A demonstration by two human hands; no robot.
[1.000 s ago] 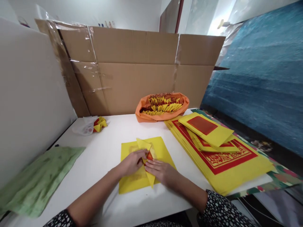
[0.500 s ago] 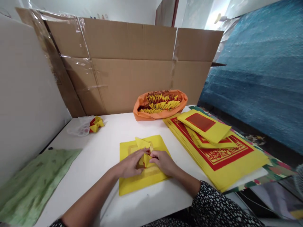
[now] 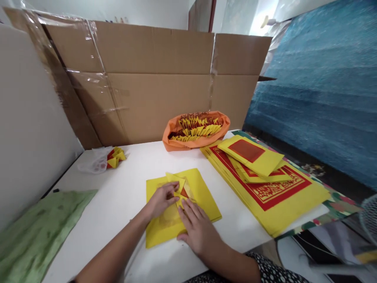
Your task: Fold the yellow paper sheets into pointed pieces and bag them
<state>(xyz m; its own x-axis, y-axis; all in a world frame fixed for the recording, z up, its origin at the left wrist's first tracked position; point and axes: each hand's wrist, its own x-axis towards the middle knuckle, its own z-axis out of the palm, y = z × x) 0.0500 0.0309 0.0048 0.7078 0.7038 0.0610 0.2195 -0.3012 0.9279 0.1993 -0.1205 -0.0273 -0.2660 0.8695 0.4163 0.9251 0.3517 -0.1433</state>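
A small folded piece of yellow paper, with a bit of red showing, lies on a square stack of yellow paper sheets before me. My left hand has its thumb and fingers bent together at the left side of the folded piece, gripping it. Stretched fingers of my right hand press flat on the lower end of that piece, the thumb held apart over the stack's front edge. Both hands cover part of the folds.
Behind the stack sits an orange bag full of folded yellow-and-red papers. Larger printed yellow sheets lie at the right. A plastic bag with folded pieces and a green cloth are on the left. A cardboard panel stands behind.
My right hand has gone from a pinching grip to lying flat with fingers stretched on the folded paper, lower down. The raised folds are now flatter. The view has shifted slightly.
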